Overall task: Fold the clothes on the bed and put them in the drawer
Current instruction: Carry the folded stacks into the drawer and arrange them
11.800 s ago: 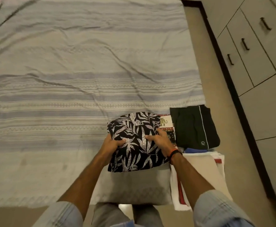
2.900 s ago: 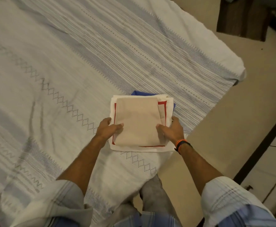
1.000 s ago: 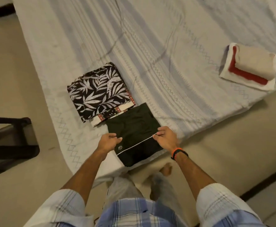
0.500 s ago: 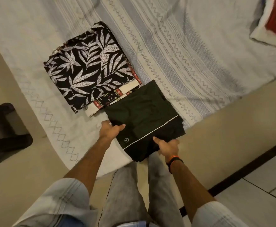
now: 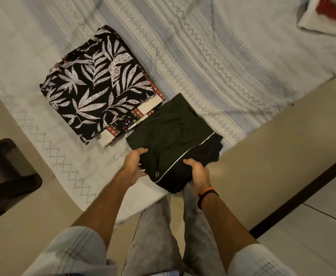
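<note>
The folded black garment with a thin white stripe (image 5: 169, 134) lies at the striped bedspread's (image 5: 213, 56) near edge, just beside the folded black-and-white leaf-print shirt (image 5: 95, 84). The left hand (image 5: 134, 166) grips the garment's left side, thumb on top. The right hand (image 5: 198, 173) grips its near corner, fingers curled underneath.

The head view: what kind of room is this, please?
Most likely a bedroom at home. A bed with a striped cover fills the view, folded clothes lie on it, and both hands hold folded black shorts at its edge.
</note>
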A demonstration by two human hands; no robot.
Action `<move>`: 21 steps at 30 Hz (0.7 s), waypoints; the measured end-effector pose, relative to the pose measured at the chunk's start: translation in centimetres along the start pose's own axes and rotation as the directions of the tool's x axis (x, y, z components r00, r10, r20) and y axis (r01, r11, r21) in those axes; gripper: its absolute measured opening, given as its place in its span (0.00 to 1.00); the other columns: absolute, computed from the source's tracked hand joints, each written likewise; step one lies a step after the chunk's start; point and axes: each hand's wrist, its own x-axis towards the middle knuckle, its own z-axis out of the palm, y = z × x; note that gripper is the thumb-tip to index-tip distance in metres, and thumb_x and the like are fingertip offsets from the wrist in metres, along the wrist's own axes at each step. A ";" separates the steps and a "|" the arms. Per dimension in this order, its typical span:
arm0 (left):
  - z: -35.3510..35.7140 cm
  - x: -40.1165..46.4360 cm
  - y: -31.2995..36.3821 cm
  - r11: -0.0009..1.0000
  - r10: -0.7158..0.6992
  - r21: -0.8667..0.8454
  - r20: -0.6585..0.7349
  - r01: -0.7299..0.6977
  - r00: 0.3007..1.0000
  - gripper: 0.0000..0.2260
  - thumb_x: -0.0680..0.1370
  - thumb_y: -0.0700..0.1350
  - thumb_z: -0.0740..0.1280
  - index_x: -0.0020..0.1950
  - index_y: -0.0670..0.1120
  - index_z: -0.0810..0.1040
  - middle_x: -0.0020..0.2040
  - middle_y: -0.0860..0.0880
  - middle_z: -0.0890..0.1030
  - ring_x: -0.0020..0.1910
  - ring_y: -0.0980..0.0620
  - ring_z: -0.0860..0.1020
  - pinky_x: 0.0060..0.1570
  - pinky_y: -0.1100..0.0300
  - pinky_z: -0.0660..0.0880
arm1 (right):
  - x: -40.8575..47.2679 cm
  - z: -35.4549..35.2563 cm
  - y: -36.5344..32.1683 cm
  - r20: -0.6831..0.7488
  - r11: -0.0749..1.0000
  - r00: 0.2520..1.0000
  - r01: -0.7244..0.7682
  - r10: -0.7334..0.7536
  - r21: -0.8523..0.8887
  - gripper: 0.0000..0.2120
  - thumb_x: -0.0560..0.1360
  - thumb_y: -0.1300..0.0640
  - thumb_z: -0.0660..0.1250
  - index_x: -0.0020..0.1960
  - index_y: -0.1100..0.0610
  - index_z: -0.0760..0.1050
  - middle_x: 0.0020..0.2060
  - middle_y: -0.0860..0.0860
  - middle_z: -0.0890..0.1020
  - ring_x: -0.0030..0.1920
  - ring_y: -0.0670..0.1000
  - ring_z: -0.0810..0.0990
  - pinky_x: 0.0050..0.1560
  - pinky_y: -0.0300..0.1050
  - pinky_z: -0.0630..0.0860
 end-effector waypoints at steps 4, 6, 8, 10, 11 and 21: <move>-0.5 0.1 0.5 0.999 0.040 -0.004 0.059 -0.040 0.997 0.11 0.77 0.44 0.69 0.59 0.47 0.78 0.59 0.45 0.81 0.56 0.43 0.79 0.50 0.46 0.79 | 2.5 0.2 0.9 -0.022 1.000 1.000 0.014 -0.014 0.010 0.50 0.38 0.40 0.84 0.59 0.47 0.76 0.58 0.49 0.79 0.50 0.56 0.84 0.45 0.55 0.83; -0.7 0.1 0.7 0.998 0.049 -0.034 0.119 -0.045 0.992 0.17 0.75 0.50 0.71 0.63 0.49 0.78 0.59 0.46 0.82 0.58 0.43 0.80 0.50 0.46 0.80 | 2.6 0.2 0.8 -0.002 0.999 1.000 0.031 -0.031 -0.011 0.49 0.41 0.35 0.84 0.60 0.46 0.77 0.60 0.48 0.78 0.53 0.55 0.83 0.51 0.56 0.82; -0.9 0.6 1.1 0.993 0.063 -0.105 0.158 -0.046 0.985 0.21 0.74 0.55 0.71 0.65 0.50 0.78 0.60 0.46 0.83 0.59 0.41 0.80 0.53 0.42 0.79 | 0.3 -0.2 -0.9 0.035 0.999 0.999 0.032 -0.032 -0.011 0.49 0.42 0.36 0.85 0.60 0.46 0.77 0.61 0.50 0.77 0.55 0.56 0.82 0.54 0.56 0.81; -1.0 1.0 1.6 0.981 0.074 -0.192 0.172 -0.041 0.982 0.23 0.74 0.58 0.71 0.65 0.49 0.79 0.60 0.43 0.82 0.59 0.38 0.80 0.57 0.36 0.76 | -5.0 -0.4 -4.3 0.100 1.000 0.995 0.028 -0.029 0.013 0.42 0.48 0.43 0.86 0.61 0.49 0.78 0.60 0.53 0.79 0.56 0.57 0.82 0.55 0.56 0.80; -1.0 1.1 1.9 0.973 0.075 -0.229 0.182 -0.032 0.981 0.23 0.74 0.58 0.70 0.64 0.48 0.79 0.59 0.42 0.82 0.59 0.37 0.79 0.58 0.35 0.75 | -6.7 -0.6 -5.4 0.167 0.999 0.986 0.014 -0.020 0.039 0.35 0.56 0.49 0.84 0.61 0.52 0.78 0.58 0.54 0.81 0.55 0.58 0.83 0.55 0.55 0.81; 2.3 -2.2 4.2 0.982 0.021 0.176 0.236 -0.064 0.971 0.26 0.64 0.41 0.79 0.61 0.40 0.80 0.56 0.42 0.84 0.55 0.43 0.82 0.52 0.50 0.80 | -11.3 -5.7 -11.0 0.297 0.980 0.943 0.181 -0.149 -0.084 0.18 0.73 0.68 0.71 0.61 0.60 0.77 0.54 0.57 0.84 0.52 0.56 0.84 0.50 0.48 0.81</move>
